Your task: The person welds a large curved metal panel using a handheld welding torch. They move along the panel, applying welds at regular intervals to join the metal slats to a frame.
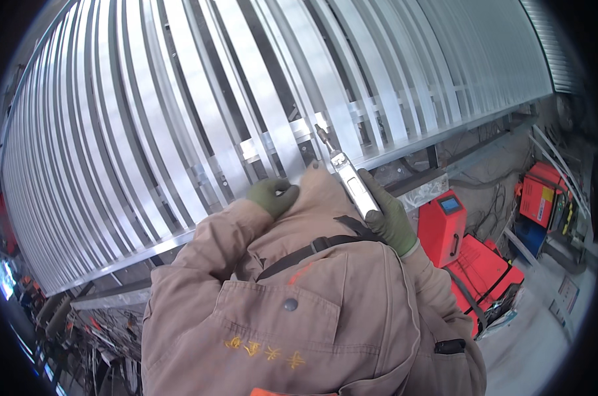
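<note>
My right hand (392, 224), in a green glove, is wrapped round a silver welding gun (353, 183) with a long pale body. Its narrow dark nozzle points up and away, over a bright crosswise metal strip (301, 129); I cannot tell whether the tip touches. Below the strip, left of the gun, my gloved left hand (273, 197) is curled near the front of the slats. What lies inside its fingers, if anything, is hidden. Long shiny metal slats (200, 86) lie side by side under and beyond both hands, with dark gaps between them.
The slatted panel has a straight front edge (404, 146) just before my body. At right stand a red machine (444, 228) with a small screen, a red case (482, 274) and another red box (543, 191). Metal scraps (107, 336) lie in a heap below left.
</note>
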Demonstrator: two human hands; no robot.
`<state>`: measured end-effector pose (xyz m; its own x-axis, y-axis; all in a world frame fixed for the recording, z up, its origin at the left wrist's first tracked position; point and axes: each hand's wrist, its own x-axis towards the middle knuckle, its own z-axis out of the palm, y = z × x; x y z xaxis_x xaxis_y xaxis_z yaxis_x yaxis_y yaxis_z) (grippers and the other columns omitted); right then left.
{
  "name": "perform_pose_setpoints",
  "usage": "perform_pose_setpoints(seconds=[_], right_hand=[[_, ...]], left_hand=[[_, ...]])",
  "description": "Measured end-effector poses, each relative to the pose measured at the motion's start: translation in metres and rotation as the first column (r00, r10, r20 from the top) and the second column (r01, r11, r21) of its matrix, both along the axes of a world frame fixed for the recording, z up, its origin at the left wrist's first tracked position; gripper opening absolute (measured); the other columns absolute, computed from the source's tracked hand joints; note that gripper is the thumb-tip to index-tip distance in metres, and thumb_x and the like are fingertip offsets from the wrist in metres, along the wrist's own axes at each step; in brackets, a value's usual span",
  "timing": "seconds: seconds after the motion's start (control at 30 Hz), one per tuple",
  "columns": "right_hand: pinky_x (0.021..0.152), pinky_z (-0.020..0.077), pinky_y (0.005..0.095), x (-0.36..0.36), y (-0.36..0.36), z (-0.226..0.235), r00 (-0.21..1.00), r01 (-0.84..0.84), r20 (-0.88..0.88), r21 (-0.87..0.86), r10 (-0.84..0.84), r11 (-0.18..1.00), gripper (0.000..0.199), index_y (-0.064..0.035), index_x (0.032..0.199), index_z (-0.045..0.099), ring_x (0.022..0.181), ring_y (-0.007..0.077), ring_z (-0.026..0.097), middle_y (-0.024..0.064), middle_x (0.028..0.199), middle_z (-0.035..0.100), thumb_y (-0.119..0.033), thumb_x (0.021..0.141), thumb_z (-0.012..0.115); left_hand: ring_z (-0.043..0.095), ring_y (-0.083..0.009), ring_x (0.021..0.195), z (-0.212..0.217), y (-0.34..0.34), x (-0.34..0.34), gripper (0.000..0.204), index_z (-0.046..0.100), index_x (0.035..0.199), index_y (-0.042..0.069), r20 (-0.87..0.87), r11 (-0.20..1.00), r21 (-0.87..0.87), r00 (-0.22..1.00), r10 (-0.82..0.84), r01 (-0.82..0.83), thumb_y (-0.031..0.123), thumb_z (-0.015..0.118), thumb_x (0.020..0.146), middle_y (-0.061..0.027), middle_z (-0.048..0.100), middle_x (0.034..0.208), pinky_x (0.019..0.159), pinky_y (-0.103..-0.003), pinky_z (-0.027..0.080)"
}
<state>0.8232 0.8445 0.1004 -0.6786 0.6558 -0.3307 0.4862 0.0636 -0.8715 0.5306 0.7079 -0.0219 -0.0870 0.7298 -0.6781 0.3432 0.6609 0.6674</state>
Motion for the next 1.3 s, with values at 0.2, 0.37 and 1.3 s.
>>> perform_pose_setpoints(seconds=[0.2,0.37,1.3], right_hand=[[0.112,0.0560,0.0478,-0.014,0.013,-0.002,0.996,-0.093,-0.006,-0.061,0.093,0.994,0.108,0.0032,0.171,0.047,0.140,0.0486,0.069,0.0349,0.151,0.069,-0.083,0.107,0.057],[0.112,0.0558,0.0474,-0.016,0.014,-0.009,0.994,-0.112,-0.012,-0.031,0.112,0.993,0.109,0.0032,0.172,0.047,0.141,0.0478,0.069,0.0348,0.152,0.068,-0.084,0.107,0.056],[0.088,0.0595,0.0400,-0.005,0.074,-0.015,1.000,-0.015,-0.025,-0.243,0.009,0.970,0.092,-0.0064,0.173,0.052,0.100,0.0218,0.076,0.0201,0.117,0.080,-0.077,0.114,0.053]], left_hand=[[0.082,-0.0371,0.105,-0.015,-0.063,-0.004,0.039,0.088,0.114,0.006,-0.065,0.950,0.043,0.948,0.312,-0.310,0.042,0.074,0.105,-0.0192,0.085,0.110,0.098,-0.045,0.063],[0.083,-0.0270,0.104,-0.021,-0.061,0.008,0.031,0.088,0.111,0.005,-0.211,0.960,0.158,0.942,0.262,-0.232,0.033,0.078,0.104,-0.0168,0.086,0.112,0.093,-0.040,0.065],[0.075,-0.0147,0.109,0.020,-0.039,0.060,0.037,0.084,0.130,0.004,0.304,0.986,-0.099,0.939,0.159,-0.135,0.036,0.071,0.115,-0.0078,0.086,0.119,0.098,-0.035,0.060]])
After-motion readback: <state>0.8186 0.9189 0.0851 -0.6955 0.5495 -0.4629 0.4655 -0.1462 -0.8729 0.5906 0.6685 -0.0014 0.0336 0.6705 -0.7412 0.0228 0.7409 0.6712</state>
